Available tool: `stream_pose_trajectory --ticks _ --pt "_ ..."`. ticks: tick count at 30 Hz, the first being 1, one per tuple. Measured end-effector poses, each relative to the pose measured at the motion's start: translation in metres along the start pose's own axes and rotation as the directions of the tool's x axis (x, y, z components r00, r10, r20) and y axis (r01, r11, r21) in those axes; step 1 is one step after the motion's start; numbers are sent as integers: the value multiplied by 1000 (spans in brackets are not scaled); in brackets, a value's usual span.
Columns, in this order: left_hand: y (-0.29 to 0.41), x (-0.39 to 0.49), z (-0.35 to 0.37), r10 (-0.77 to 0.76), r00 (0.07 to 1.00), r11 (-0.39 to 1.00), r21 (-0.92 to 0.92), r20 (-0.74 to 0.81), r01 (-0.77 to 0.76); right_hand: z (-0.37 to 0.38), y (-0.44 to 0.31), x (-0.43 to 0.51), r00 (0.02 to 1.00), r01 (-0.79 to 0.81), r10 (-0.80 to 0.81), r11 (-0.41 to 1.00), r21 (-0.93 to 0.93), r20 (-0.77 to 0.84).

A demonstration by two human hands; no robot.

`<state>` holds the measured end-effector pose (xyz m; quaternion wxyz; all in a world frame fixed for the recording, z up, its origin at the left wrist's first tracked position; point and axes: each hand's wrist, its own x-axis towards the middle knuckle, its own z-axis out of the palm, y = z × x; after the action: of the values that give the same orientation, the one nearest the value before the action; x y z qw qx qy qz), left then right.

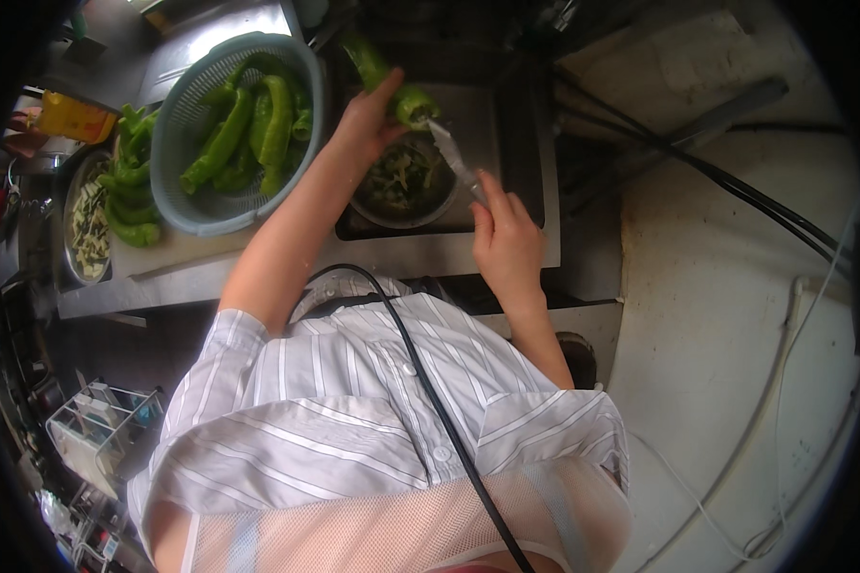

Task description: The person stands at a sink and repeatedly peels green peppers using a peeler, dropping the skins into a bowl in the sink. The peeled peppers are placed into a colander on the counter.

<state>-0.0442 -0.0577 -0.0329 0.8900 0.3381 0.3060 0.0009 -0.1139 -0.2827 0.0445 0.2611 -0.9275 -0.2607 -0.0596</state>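
My left hand (373,118) grips a long green pepper (414,104) above the sink, its cut end turned to the right. In my right hand (505,225) is a small knife (455,157), whose tip meets that hollow end. Below them a round metal bowl (408,215) sits in the sink basin (512,143), with green pepper scraps (401,175) in it. Left of my left forearm stands a light-blue plastic colander (168,161) holding several green peppers (229,140).
More green peppers (132,215) lie on a cutting board (179,251) left of the colander. Beyond them a metal dish (72,243) holds chopped pale-green pieces (89,222). A wall (709,236) with black cables (702,165) rises on the right. One black cable (430,390) hangs across my front.
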Motion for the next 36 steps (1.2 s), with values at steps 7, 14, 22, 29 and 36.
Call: stream_pose_trajectory --ticks 7,14,22,29,36 --pt "-4 -17 9 225 971 974 -48 86 -221 21 -3 -6 997 -50 51 998 27 -49" --pt "9 -27 14 246 896 968 -141 370 -207 16 16 -3 752 -659 194 239 713 630" --pt "34 -39 23 273 936 945 -244 223 -218 43 8 -23 982 -181 108 789 587 157" --pt "87 -70 -43 875 476 374 750 -90 -545 36 44 -24 967 -255 209 840 479 149" --pt "96 -122 -148 939 343 -13 998 36 -68 43 54 -4 994 -98 79 962 256 81"
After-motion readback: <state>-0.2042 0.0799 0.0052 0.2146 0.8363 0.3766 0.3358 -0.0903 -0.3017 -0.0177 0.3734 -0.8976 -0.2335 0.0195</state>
